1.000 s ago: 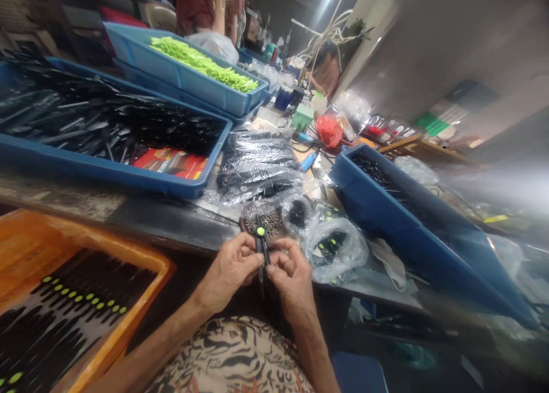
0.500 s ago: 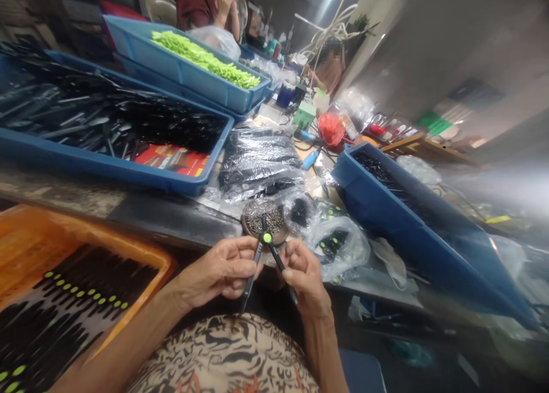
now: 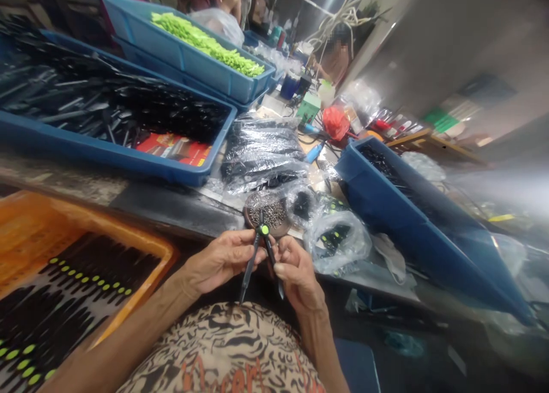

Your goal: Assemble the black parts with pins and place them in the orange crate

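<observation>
A black drawing compass with a round lime-green hinge cap is held up in front of my body, its two legs pointing down and spread apart. My left hand pinches the leg on the left between thumb and fingers. On the other leg, the thumb and fingers of my right hand are closed near its lower half. Just behind the hinge stands a round brown bowl of small metal screws. Clear plastic bags holding black parts with green dots lie to the right of the bowl.
At the lower left, an orange crate holds rows of black pieces with green dots. Blue bins of black parts stand on the bench, one behind with green pieces. Another blue bin leans at right. Two people are farther back.
The compass legs are slightly closer together, and my right hand has moved a little to the left with its leg. My view has shifted slightly.
</observation>
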Tool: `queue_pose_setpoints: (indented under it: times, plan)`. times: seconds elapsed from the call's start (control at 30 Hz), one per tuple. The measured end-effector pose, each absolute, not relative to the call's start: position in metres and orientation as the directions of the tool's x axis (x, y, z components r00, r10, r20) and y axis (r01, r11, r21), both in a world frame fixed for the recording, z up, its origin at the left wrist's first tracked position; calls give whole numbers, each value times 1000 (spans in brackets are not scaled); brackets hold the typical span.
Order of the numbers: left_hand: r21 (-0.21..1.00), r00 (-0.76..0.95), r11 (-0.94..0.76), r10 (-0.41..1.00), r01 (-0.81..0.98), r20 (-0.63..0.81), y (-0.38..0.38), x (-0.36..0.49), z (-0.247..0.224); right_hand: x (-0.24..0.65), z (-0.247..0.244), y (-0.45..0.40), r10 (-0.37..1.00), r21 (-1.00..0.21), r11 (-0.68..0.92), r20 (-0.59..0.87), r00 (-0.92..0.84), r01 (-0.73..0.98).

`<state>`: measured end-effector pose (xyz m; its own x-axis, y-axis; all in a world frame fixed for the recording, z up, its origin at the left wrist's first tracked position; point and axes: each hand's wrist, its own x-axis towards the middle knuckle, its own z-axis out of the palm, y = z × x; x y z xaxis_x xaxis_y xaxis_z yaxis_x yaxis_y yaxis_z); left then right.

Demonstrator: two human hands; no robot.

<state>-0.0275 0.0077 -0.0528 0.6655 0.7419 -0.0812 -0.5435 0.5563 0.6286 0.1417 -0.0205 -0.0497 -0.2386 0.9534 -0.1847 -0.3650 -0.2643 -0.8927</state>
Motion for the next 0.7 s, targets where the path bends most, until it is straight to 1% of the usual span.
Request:
queue_pose_setpoints:
  times: [0.17, 0.33, 0.47, 0.7]
  plan:
    - [651, 649, 535, 756, -538, -86, 8, -22, -60, 137, -52, -23, 933, -842, -316, -193, -304, -437]
    - [704, 617, 495, 780, -509, -103, 8, -20, -61, 134, -57, -26, 923, -828, -345, -214, -321, -441]
    - [719, 598, 475, 795, -507, -103, 9, -18, -61, 133, -59, -26, 924, -819, -342, -203, -324, -461]
    - [718, 588, 444, 807, -536, -61, 5, -18, -65, 130, -59, -27, 930, -823, -329, -198, -310, -462]
